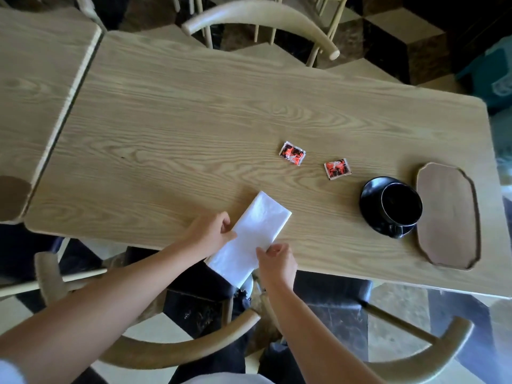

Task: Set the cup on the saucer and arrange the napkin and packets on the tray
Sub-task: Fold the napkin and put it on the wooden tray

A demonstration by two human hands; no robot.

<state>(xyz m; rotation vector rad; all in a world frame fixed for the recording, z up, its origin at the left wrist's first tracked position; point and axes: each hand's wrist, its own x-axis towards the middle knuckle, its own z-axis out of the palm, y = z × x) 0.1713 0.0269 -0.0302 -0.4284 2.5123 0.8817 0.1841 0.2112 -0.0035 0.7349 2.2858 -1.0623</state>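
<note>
A folded white napkin (249, 234) lies slantwise over the near edge of the wooden table (194, 120). My left hand (210, 231) pinches its left long edge and my right hand (277, 261) pinches its right edge near the table's rim. A black cup (401, 205) stands on a black saucer (371, 189) at the right. Just right of them lies an empty brown wooden tray (448, 217). Two red-and-black packets lie on the bare table, one (292, 153) mid-table and one (337, 168) closer to the cup.
Pale wooden chairs stand around the table: one at the far side (263, 20), one below my arms (180, 347), another at the near right (432, 353). A second table (36, 79) abuts on the left. The floor is chequered.
</note>
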